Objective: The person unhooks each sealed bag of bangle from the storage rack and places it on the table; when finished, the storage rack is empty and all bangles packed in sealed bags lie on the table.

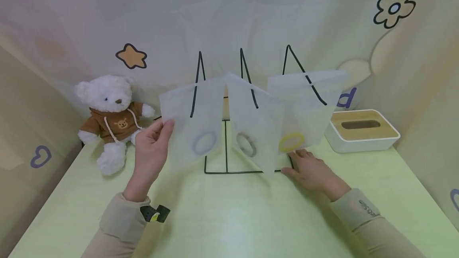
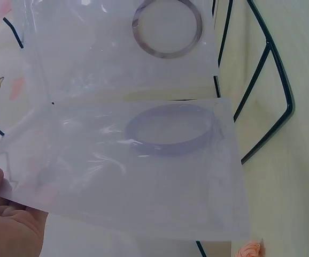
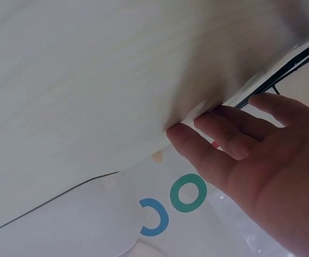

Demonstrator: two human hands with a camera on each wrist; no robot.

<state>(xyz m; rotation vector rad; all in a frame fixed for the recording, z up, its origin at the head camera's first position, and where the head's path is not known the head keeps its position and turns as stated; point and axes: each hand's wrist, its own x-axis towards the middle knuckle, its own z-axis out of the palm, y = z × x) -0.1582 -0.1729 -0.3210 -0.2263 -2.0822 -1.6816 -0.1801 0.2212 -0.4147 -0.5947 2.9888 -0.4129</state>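
Note:
Three translucent plastic bags hang from the arms of a black wire rack (image 1: 226, 146). Inside the left bag (image 1: 183, 130) is a pale purple bangle (image 2: 168, 147); the middle bag (image 1: 267, 118) holds a grey-brown bangle (image 2: 141, 40), the right bag (image 1: 305, 110) a yellow one (image 1: 287, 150). My left hand (image 1: 152, 150) pinches the left bag's outer edge between thumb and fingers. Down at the rack's right front corner, my right hand (image 1: 312, 170) rests with fingers extended, fingertips (image 3: 178, 131) on the table beside the base wire.
A white teddy bear (image 1: 109, 94) in a brown hoodie sits at the back left. A white tissue box (image 1: 362, 142) with a wooden lid stands behind my right hand. Behind the table (image 1: 229, 222) hangs a printed curtain (image 1: 229, 15).

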